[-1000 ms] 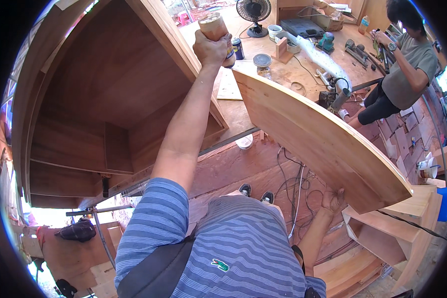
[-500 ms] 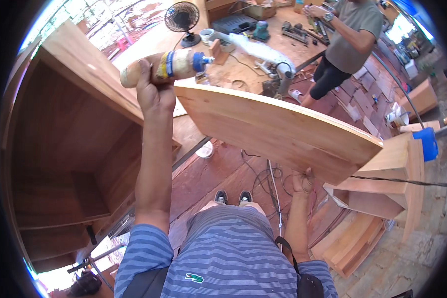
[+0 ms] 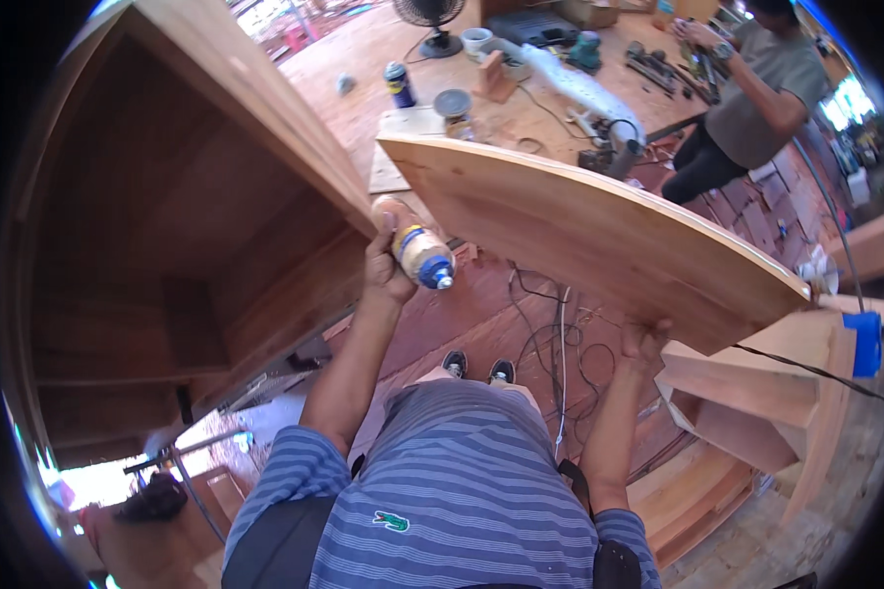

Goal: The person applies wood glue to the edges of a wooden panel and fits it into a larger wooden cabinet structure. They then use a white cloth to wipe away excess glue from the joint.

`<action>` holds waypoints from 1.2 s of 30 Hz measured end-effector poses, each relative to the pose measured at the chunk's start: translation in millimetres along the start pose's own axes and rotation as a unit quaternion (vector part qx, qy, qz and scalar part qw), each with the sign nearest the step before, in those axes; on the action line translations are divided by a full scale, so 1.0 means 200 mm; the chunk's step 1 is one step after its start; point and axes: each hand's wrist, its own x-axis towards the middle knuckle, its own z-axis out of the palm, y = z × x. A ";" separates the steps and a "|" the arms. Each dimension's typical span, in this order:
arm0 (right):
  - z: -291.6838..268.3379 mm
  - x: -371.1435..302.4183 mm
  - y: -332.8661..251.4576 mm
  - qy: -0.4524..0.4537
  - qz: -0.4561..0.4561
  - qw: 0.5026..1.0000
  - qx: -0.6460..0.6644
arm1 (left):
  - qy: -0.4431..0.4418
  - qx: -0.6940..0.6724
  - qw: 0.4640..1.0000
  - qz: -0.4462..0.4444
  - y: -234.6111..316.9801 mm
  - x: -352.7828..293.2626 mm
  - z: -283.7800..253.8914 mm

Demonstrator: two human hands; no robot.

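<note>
In my left hand point(image 3: 391, 270) is a glue bottle point(image 3: 414, 243) with a blue cap, its nozzle tilted down toward me. My fingers wrap round its body. A broad wooden panel point(image 3: 599, 245) is held up at its lower right edge by my right hand point(image 3: 645, 344), whose fingers close on that edge. The panel slants from upper left to lower right, and a pale strip runs along its top edge. The bottle is just below the panel's left end, close to a large open wooden cabinet point(image 3: 196, 245) on my left.
On the workbench point(image 3: 354, 44) stand a spray can point(image 3: 400, 85), a lidded jar point(image 3: 454, 108) and a fan point(image 3: 432, 20). A co-worker point(image 3: 766, 88) handles something at the far right. Cables point(image 3: 560, 353) lie on the floor. Wooden carcasses point(image 3: 746, 393) stand at right.
My left hand has brought the bottle down and to the right, turning its nozzle from rightward to downward. The panel, still in my right hand, appears farther right as the view shifts.
</note>
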 end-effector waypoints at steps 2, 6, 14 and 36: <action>-0.04 0.08 0.01 -0.014 0.004 0.998 0.063 | 0.028 0.021 0.999 0.026 -0.02 -0.03 -0.05; 0.05 0.24 0.07 0.013 -0.009 0.997 0.073 | 0.026 0.035 0.999 0.021 -0.01 -0.09 -0.10; 0.15 0.32 0.10 0.152 -0.044 0.983 0.088 | -0.021 0.029 0.999 0.004 -0.01 -0.03 -0.09; -0.31 0.66 0.19 0.242 0.044 0.968 0.053 | -0.215 -0.020 0.976 0.017 0.06 0.56 -0.10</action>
